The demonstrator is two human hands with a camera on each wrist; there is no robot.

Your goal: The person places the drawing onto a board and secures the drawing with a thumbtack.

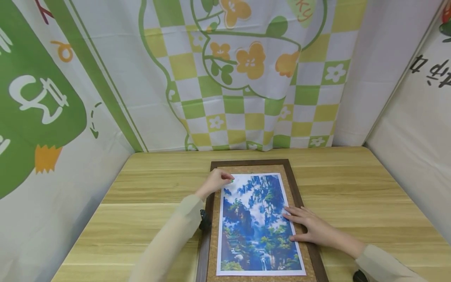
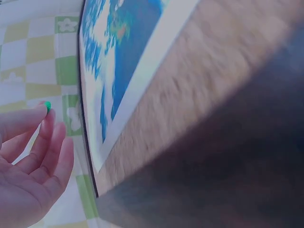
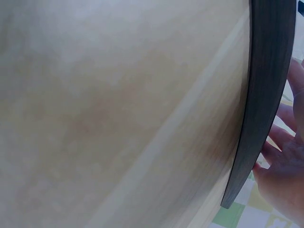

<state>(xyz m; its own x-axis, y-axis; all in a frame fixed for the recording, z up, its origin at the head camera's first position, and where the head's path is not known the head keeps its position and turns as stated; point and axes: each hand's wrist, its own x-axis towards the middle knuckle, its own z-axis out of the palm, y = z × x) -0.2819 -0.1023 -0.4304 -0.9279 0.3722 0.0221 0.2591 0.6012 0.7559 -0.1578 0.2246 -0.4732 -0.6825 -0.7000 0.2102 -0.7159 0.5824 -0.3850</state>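
A printed landscape picture (image 1: 258,223) with a white border lies on a cork board (image 1: 213,254) in a dark brown wooden frame (image 1: 296,192). At its upper left corner, my left hand (image 1: 215,182) pinches a small green push pin (image 2: 47,106) between thumb and index finger. The other left fingers curve loosely in the left wrist view. My right hand (image 1: 311,228) rests at the picture's right edge, fingers spread, fingertips on the paper and palm over the frame. In the right wrist view, the frame's side partly hides that hand.
The framed board lies on a light wood-grain table (image 1: 151,188), reaching close to its far edge. Behind stands a curtain (image 1: 225,105) with green and yellow checks and flowers. Printed cloth panels (image 1: 42,98) close off the left and right sides.
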